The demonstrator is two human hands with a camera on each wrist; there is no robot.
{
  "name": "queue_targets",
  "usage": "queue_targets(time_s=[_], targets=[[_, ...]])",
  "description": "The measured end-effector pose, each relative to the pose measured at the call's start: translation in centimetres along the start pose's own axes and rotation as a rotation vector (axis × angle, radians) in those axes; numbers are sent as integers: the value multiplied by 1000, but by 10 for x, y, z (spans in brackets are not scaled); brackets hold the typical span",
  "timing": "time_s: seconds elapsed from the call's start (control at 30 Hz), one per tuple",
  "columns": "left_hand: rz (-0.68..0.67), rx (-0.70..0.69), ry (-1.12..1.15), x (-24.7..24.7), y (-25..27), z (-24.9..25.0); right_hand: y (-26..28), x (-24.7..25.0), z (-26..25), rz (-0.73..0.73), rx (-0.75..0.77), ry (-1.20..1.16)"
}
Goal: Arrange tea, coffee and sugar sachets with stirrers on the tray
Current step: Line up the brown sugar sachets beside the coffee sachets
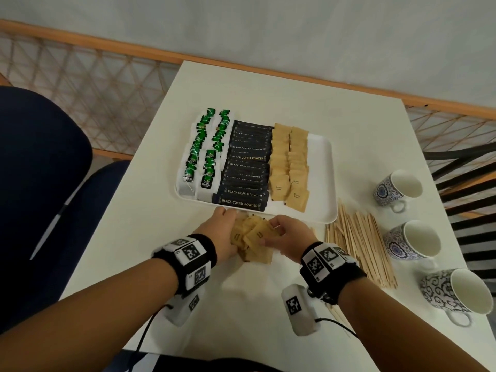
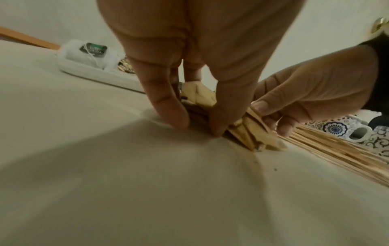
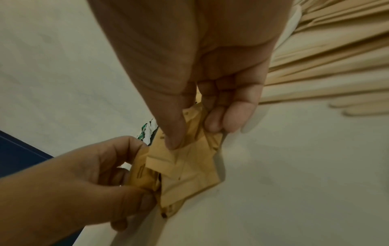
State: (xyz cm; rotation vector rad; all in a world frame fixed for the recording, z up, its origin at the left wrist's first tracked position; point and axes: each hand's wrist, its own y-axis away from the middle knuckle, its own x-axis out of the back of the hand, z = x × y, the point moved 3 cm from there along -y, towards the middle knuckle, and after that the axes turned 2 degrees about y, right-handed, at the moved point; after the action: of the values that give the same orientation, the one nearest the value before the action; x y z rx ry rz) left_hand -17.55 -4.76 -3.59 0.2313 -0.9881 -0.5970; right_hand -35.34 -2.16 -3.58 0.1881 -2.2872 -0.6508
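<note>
A white tray (image 1: 320, 167) holds two rows of green tea bags (image 1: 206, 154), a stack of black coffee sachets (image 1: 245, 170) and two rows of brown sugar sachets (image 1: 291, 167). In front of the tray a loose heap of brown sugar sachets (image 1: 253, 238) (image 3: 189, 168) lies on the white table. My left hand (image 1: 222, 232) curls round the heap's left side. My right hand (image 1: 284, 233) pinches a sachet on the right between thumb and fingers (image 3: 229, 116). Wooden stirrers (image 1: 359, 242) lie fanned out right of the hands.
Three patterned mugs (image 1: 397, 190) (image 1: 413, 241) (image 1: 456, 294) stand along the table's right edge. A dark blue chair (image 1: 40, 167) is left of the table. A rattan panel and wall lie behind. Bare table (image 1: 268, 95) lies beyond the tray.
</note>
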Motion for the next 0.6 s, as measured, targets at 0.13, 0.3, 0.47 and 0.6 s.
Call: queue_targets(time_s=[0.13,0.3,0.47,0.6], targets=[[-28,42,214,-2,-5,3,4,-4,2,20,-31,-166],[13,100,372,0,-10,1,7,-3,-1,8,0,-279],[-51,54,566,7,-8,0,7,-1,-2,-64,-25,-514],[-88,52,726,16,-6,2,6,1,-4,-91,-39,-706]])
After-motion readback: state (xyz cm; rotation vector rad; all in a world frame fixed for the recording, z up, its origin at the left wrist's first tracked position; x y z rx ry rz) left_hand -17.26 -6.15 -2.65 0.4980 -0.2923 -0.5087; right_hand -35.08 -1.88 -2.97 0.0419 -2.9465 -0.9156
